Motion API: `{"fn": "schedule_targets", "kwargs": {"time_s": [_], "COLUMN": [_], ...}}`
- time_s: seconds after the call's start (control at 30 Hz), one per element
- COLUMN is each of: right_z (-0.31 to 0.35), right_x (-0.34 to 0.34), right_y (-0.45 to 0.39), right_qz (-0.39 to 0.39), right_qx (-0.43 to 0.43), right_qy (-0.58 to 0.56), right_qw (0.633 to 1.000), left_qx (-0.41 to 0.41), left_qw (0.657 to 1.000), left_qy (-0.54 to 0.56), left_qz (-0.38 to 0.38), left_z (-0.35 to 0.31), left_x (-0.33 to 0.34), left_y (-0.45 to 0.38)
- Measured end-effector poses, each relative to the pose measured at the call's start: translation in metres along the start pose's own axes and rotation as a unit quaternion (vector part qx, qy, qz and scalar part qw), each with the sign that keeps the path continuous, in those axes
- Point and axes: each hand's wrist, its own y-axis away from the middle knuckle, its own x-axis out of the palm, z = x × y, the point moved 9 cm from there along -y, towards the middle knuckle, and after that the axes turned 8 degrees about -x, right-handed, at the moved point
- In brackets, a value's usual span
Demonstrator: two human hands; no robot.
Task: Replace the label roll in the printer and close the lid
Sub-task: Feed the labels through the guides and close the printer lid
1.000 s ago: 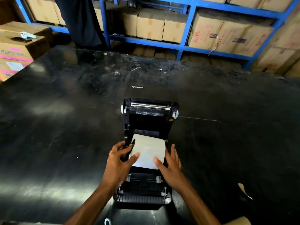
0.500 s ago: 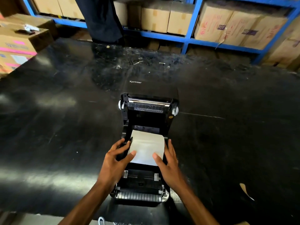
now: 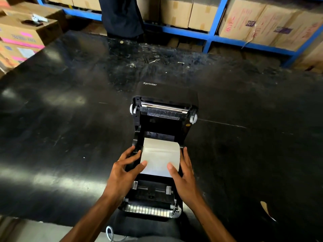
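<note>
A black label printer (image 3: 152, 201) sits on the dark table with its lid (image 3: 167, 103) swung up and back, the print head bar showing. A white label roll (image 3: 160, 154) lies in the bay, its loose paper end drawn toward me. My left hand (image 3: 125, 172) presses its thumb on the paper's left corner, fingers spread along the printer's left side. My right hand (image 3: 183, 173) holds the paper's right edge, thumb on top and fingers down the right side.
The black table (image 3: 61, 137) spreads wide around the printer. Cardboard boxes (image 3: 26, 32) are stacked at the far left. Blue shelving (image 3: 209, 34) with cartons runs along the back, where a person's dark trousers (image 3: 120, 16) stand. A paper scrap (image 3: 266, 209) lies at the right.
Both hands stay on the label paper with hardly any shift. The camera has tilted slightly, so the printer sits a little higher in view.
</note>
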Motion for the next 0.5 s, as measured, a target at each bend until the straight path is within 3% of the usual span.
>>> {"fn": "schedule_targets", "kwargs": {"time_s": [0.5], "right_z": [0.0087], "right_x": [-0.0021], "right_y": [0.001], "right_qz": [-0.016], "right_qx": [-0.028], "right_qy": [0.019], "right_qw": [0.999], "left_qx": [-0.01], "left_qw": [0.999], "left_qy": [-0.023], "left_qz": [0.03], "left_z": [-0.0038], "left_x": [0.0017], "left_y": [-0.0051]}}
